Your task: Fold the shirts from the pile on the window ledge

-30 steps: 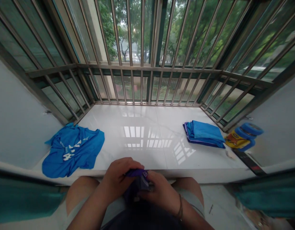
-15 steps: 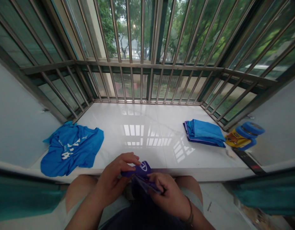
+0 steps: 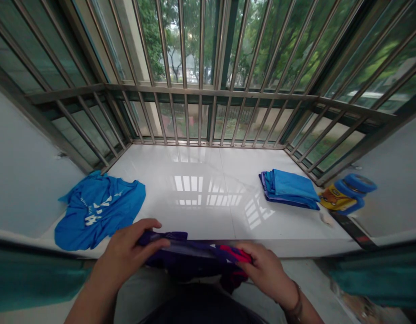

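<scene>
A dark purple garment (image 3: pixel 194 256) with red and white patches at its right end is stretched between my two hands, in front of the sill's near edge. My left hand (image 3: pixel 130 249) grips its left end between thumb and fingers. At the red end, my right hand (image 3: pixel 262 270) is closed on the cloth, with a bracelet on the wrist. The garment's lower part hangs in shadow over my lap, so its full shape is hidden. A crumpled blue T-shirt (image 3: pixel 96 211) with a white print lies on the sill, just beyond my left hand.
On the right of the white sill (image 3: pixel 201 216) lies a stack of folded blue and purple clothes (image 3: pixel 291 189). Beside it stand a blue and yellow jar (image 3: pixel 346 193) and a dark strip (image 3: pixel 353 229). Metal bars (image 3: pixel 211 92) close off the window; teal curtains (image 3: pixel 380 270) hang either side.
My hands have moved apart, left hand leftward and right hand rightward. The purple garment, bunched with a white logo showing before, is now pulled out sideways and shows its red part.
</scene>
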A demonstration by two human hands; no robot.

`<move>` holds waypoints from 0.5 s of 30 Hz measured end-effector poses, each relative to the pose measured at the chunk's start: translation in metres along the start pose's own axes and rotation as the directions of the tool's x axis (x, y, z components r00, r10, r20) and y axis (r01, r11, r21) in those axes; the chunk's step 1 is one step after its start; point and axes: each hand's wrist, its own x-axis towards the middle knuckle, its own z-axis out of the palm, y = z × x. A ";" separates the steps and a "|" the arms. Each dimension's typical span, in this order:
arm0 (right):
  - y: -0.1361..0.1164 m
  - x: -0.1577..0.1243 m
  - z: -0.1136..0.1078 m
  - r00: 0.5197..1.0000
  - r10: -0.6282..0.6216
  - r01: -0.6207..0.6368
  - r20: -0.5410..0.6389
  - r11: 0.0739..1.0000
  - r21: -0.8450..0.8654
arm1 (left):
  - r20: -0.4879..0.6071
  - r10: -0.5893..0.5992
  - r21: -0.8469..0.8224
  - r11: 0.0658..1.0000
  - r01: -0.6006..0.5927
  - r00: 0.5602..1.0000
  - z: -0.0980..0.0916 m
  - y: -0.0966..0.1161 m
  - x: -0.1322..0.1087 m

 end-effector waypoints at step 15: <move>0.050 0.011 -0.035 0.997 -0.020 0.004 -0.073 0.979 -0.206 | 0.169 -0.245 -0.119 0.956 0.266 0.955 0.034 -0.098 -0.017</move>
